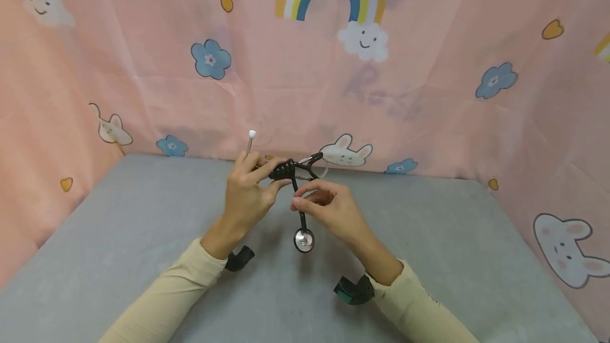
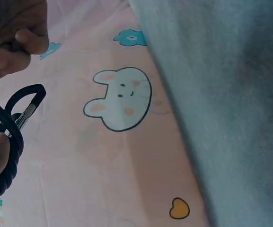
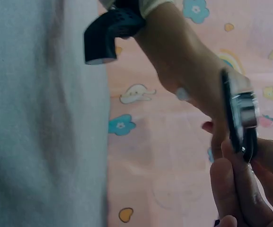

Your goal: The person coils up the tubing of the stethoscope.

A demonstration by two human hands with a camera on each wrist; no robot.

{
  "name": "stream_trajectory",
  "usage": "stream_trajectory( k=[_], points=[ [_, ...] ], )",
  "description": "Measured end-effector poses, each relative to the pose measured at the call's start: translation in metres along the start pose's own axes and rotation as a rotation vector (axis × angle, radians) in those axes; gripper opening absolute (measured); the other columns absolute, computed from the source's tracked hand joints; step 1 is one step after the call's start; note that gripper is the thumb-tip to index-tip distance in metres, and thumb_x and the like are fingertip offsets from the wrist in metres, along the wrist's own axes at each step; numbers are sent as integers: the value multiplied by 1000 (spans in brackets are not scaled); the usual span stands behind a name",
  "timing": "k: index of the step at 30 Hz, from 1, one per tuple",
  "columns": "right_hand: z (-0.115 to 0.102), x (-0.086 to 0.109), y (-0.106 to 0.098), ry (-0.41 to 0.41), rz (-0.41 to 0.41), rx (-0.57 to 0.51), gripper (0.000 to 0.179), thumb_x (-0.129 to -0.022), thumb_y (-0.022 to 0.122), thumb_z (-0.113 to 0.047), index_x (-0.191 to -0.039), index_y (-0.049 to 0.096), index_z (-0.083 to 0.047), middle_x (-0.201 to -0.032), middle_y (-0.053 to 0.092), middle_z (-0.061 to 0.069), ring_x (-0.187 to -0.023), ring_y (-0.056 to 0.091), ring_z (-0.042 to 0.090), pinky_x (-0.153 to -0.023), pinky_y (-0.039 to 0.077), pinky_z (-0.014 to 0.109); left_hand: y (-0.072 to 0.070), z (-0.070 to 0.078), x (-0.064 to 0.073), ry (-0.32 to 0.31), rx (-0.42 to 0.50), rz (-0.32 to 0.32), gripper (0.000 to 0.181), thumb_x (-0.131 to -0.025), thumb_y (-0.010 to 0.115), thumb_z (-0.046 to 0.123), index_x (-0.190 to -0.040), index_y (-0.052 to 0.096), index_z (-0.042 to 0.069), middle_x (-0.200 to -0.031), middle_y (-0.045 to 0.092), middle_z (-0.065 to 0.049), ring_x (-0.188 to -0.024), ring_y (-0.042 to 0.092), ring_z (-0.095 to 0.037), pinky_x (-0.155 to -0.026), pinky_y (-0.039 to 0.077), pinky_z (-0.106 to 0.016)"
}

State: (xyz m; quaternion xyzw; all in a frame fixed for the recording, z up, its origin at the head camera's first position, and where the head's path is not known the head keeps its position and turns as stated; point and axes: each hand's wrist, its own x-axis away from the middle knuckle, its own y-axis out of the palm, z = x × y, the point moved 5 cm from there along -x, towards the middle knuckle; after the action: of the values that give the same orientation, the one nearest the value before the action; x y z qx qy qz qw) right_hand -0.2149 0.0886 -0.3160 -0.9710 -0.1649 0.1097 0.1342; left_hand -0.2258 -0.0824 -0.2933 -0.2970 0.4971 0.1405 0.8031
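A black stethoscope [image 1: 284,169] is held up over the table, part of its tubing wound into a tight coil. My left hand [image 1: 245,192] grips that coil between thumb and fingers; in the left wrist view, the thumb presses on the coil [image 2: 9,175]. One white ear tip [image 1: 252,134] sticks up beyond the left fingers. With curled fingers and thumb, my right hand [image 1: 335,208] pinches the tubing below the coil. From there the round metal chest piece [image 1: 304,240] hangs down. In the right wrist view, the chest piece [image 3: 240,113] appears edge-on, in front of the right fingers [image 3: 224,184].
A grey cloth covers the table [image 1: 190,300]. Pink curtain [image 1: 267,83] printed with rainbows, rabbits and flowers surrounds its back and sides. Black wrist cameras [image 1: 355,290] sit below both forearms, close over the table.
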Motion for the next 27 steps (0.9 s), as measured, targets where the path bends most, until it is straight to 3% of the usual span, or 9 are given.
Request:
stream_trajectory(
  k=[5, 10, 14, 20, 24, 27],
  points=[
    [-4, -1, -10, -18, -37, 19, 17, -95, 68, -19, -108, 73, -9, -100, 76, 11, -93, 71, 21, -88, 56, 40, 2, 2, 0, 6, -37, -28, 38, -66, 92, 12, -100, 79, 4, -80, 58, -6, -74, 43, -24, -63, 38, -32],
    [-7, -1, -14, -19, -104, -2, 24, -100, 58, -13, -120, 69, -5, -109, 75, 14, -107, 68, 18, -97, 52, 40, 5, 3, 3, 15, -39, -25, 38, -65, 93, 12, -100, 79, 5, -79, 56, -7, -71, 42, -23, -61, 36, -32],
    [-8, 0, -17, -54, -97, 74, 27, -98, 58, -7, -124, 68, -10, -112, 75, 9, -106, 65, 18, -85, 48, 32, 5, 2, 4, -10, -44, -50, 37, -67, 92, 12, -101, 79, 5, -81, 59, -7, -74, 45, -23, -63, 38, -32],
    [-9, 1, -22, -125, 39, 167, 19, -94, 68, -11, -112, 74, -13, -101, 73, 4, -73, 57, 13, -62, 40, 23, 7, 3, 7, 4, -53, -55, 38, -69, 91, 16, -103, 78, 7, -81, 57, -6, -74, 46, -24, -64, 40, -33],
    [-10, 1, -28, -176, 157, 155, 19, -90, 74, -14, -108, 76, -9, -105, 70, 6, -69, 49, 13, -57, 42, 22, 11, 8, 11, 53, -57, -67, 39, -70, 91, 19, -105, 77, 9, -84, 59, -7, -72, 46, -23, -63, 41, -32],
    [-10, 1, -31, -189, 222, 119, 19, -89, 73, -15, -107, 76, -8, -105, 72, 9, -72, 55, 12, -61, 47, 23, 13, 11, 13, 77, -66, -70, 39, -71, 91, 19, -106, 76, 9, -84, 59, -7, -71, 47, -24, -62, 42, -32]
  ],
)
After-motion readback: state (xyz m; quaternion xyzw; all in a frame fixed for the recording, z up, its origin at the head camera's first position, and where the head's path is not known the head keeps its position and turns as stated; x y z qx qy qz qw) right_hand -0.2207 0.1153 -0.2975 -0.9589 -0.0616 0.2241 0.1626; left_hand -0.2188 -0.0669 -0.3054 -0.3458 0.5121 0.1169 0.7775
